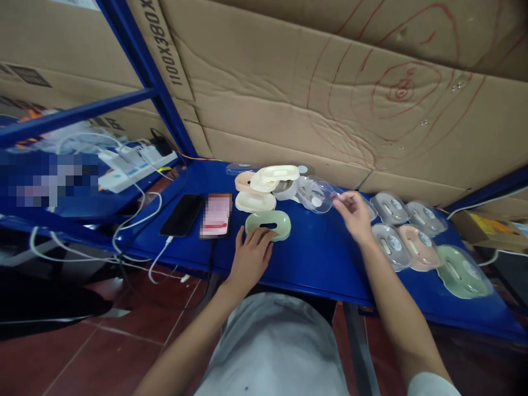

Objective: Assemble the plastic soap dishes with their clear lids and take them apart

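Note:
My left hand (254,250) rests with fingers apart on the near rim of a light green oval plastic dish (282,223), which has a dark slot in its middle. To the right, my right hand (355,215) pinches the edge of a clear plastic lid (315,193), held tilted near the back of the table. Behind the green dish are a cream dish (251,202), a peach dish (242,182) and a cream piece (274,177) lying across the pile. A grey dish (284,190) is partly hidden beside them.
On the blue table (315,247), several grey, peach and green dishes with clear lids (418,247) sit at the right. A black phone (181,214) and a phone with a lit screen (216,214) lie left. White cables, a power strip (136,170) and cardboard (268,82) surround them.

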A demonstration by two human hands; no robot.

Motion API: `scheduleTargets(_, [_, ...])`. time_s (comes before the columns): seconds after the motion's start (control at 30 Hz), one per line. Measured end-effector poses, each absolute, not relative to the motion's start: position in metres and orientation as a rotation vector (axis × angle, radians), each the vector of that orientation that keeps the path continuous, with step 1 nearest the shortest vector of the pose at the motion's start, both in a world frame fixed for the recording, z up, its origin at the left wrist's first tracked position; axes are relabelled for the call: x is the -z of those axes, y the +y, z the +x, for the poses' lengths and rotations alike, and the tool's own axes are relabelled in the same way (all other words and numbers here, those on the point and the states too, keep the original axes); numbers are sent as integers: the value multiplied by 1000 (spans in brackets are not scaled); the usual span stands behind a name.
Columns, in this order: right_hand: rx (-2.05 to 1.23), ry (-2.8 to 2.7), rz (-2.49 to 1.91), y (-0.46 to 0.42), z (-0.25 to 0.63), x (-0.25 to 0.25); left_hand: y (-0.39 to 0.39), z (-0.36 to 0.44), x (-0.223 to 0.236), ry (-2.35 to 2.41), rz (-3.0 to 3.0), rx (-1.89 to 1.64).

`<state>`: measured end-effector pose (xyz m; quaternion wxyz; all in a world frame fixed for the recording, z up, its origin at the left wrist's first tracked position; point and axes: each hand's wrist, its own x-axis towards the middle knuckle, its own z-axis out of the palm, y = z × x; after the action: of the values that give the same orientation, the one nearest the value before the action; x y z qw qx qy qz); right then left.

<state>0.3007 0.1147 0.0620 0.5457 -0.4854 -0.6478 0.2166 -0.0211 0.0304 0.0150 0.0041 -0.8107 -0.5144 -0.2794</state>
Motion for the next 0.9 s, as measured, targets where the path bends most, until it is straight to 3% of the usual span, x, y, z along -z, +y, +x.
scheduleTargets(0.23, [-1002, -1393, -1278, 41, 286, -59, 12, -13, -26, -1323, -2548, 1056])
scheduleTargets(0.33, [-917, -1598, -1413, 26, 275, -44, 4, -3, -28, -1074, -2797, 877])
scheduleTargets(0.53, [-148, -1922, -1521, 63, 275, -50, 5, 2, -16, -1078, -2984, 747])
scheduleTargets(0.7, [-276, -1874, -1455, 96, 279, -57, 3, -4, -11, -1196, -2997, 932])
scheduleTargets(0.8, [-313, -1729, -1418, 82, 289, -60, 3, -6, -11, -1273, -2992, 1002])
scheduleTargets(0.9, [-577, -1413, -1348, 48, 301, -59, 3, -6, -10, -1274, -3000, 1037])
